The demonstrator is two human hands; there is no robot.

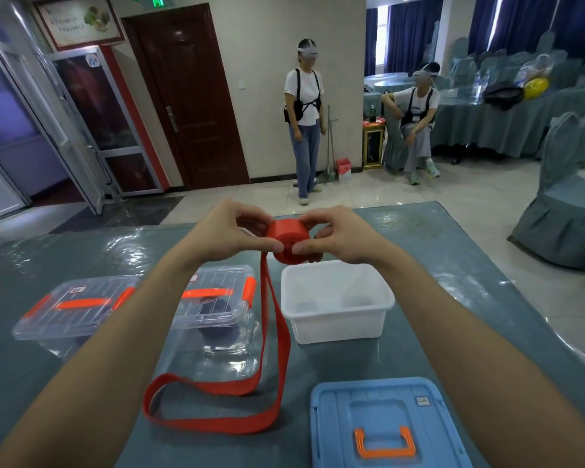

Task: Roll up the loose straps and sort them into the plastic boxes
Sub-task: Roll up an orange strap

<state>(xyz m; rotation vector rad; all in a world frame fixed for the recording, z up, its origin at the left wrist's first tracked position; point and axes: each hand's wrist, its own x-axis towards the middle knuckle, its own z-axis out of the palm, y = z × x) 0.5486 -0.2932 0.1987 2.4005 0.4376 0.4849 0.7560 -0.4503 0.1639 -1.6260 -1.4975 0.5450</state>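
Observation:
Both hands hold up a partly wound red strap roll [289, 239] above the table. My left hand [230, 233] pinches its left side and my right hand [338, 236] pinches its right side. The strap's loose tail [277, 336] hangs down from the roll and lies in a loop on the table. Just below the roll stands an open white plastic box [335, 300] with nothing inside. A clear lidded box [217, 309] with orange latches holds a dark roll. Another clear lidded box [75, 307] sits left of it.
A blue lid with an orange handle [382, 427] lies at the near right. The table [453, 265] has a glossy grey-blue cover. Beyond its far edge one person stands and another sits. Covered chairs stand to the right.

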